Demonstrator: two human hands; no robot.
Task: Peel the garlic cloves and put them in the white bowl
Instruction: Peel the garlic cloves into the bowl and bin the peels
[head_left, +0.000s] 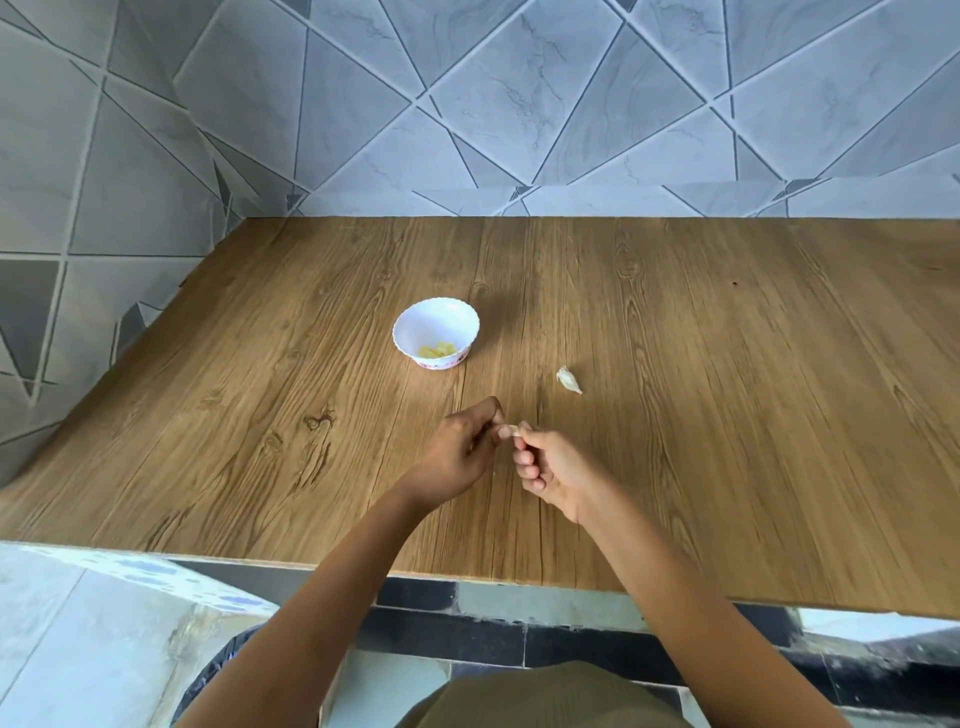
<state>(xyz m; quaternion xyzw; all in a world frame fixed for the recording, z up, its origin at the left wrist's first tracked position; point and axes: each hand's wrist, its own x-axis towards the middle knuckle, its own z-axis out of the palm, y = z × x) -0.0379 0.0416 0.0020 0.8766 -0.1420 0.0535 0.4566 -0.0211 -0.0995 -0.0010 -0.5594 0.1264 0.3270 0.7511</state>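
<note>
A small garlic clove (514, 430) is held between both hands just above the wooden table. My left hand (462, 452) pinches its left end with curled fingers, and my right hand (550, 467) pinches its right end. Most of the clove is hidden by the fingertips. A white scalloped bowl (415, 325) stands farther back and slightly left, with several peeled yellowish cloves (439, 351) in its bottom. One unpeeled garlic clove (568, 379) lies on the table to the right of the bowl, just beyond my right hand.
The wooden table (727, 389) stretches wide to both sides and ends at a tiled wall (519, 104) behind. Its near edge runs just under my forearms. Tiled floor shows at the left.
</note>
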